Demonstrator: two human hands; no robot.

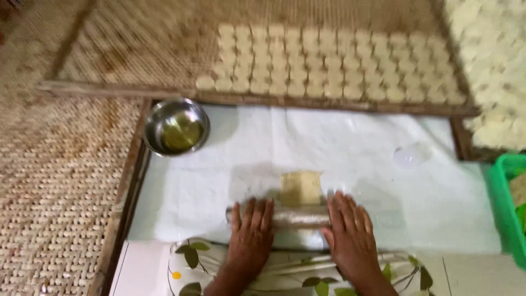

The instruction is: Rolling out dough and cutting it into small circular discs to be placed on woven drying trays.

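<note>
both hands lie flat on a metal rolling pin (285, 216) that sits crosswise on the pale plastic sheet (383, 186), and everything else is easiest placed from that pin. the left hand (251, 230) presses on the pin's left part, the right hand (350, 233) on its right end, fingers stretched forward and close together, palms down, so neither hand is wrapped around anything; they bear on the pin with open, flat palms, probably so it can turn freely under them. just beyond the pin's middle, touching or nearly touching it, lies a small squarish slab of pale dough (300, 187), flattened on the sheet; the slick sheet likely keeps it from sticking. far beyond and left of the pin stands a steel bowl (176, 127) with yellowish oil in it, within reach. further beyond the pin, a woven tray (137, 49) carries neat rows of small round dough pieces (329, 71), set apart as if to dry. right of the pin, at the frame's edge, a green plastic basket (501, 203) shows. near the pin, toward the person, is leaf-printed cloth (192, 257). the wrists are straight, the forearms run back out of frame.
</note>
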